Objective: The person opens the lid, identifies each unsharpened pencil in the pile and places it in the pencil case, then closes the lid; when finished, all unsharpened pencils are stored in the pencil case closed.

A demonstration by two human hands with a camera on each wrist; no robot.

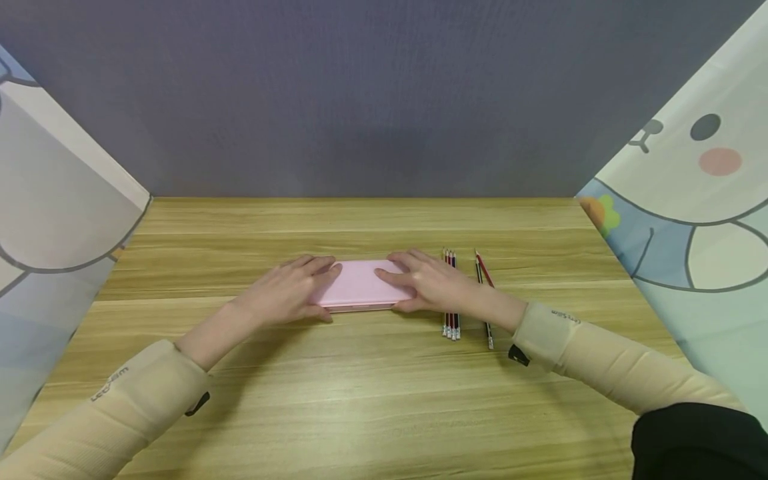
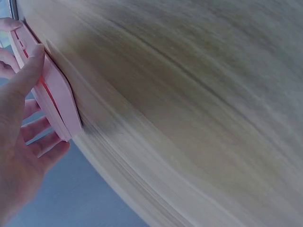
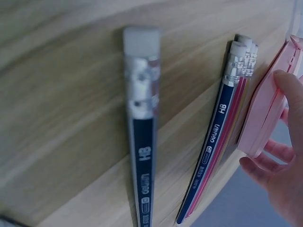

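Note:
A closed pink pencil case (image 1: 360, 283) lies lengthwise at the middle of the wooden table. At its left end my left hand (image 1: 294, 287) grips it, thumb along the near side and fingers over the top and far edge. My right hand (image 1: 423, 280) holds the right end in the same way. In the left wrist view the pink case (image 2: 57, 90) shows a red line along its side, between thumb and fingers. The right wrist view has the case (image 3: 267, 104) at its right edge, with the right thumb against its side.
Just right of the case lies a row of several dark and red pencils (image 1: 451, 320), erasers toward me. Further right, partly under my right forearm, are a black pencil (image 1: 489, 333) and a red pencil (image 1: 485, 269). A grey panel (image 1: 372, 100) stands behind the table.

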